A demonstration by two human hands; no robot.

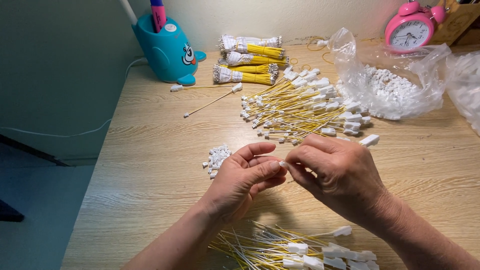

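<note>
I pinch a tiny white plastic connector [283,163] between both hands above the wooden bench [150,165]; left hand [245,180] fingers closed narrow on it, right hand [335,172] likewise; keep it steady, aligned squarely.

Both hands meet over the wooden table [150,150]: the left hand [245,180] and right hand [332,172] pinch a tiny white connector [283,163] between their fingertips, and it looks as if a thin wire runs into it, though that is hard to make out. Just left sits a small heap of white connectors [216,157]. Beyond lies a spread of yellow wires [300,107], and another pile of wires [295,247] rests below the wrists.
</note>
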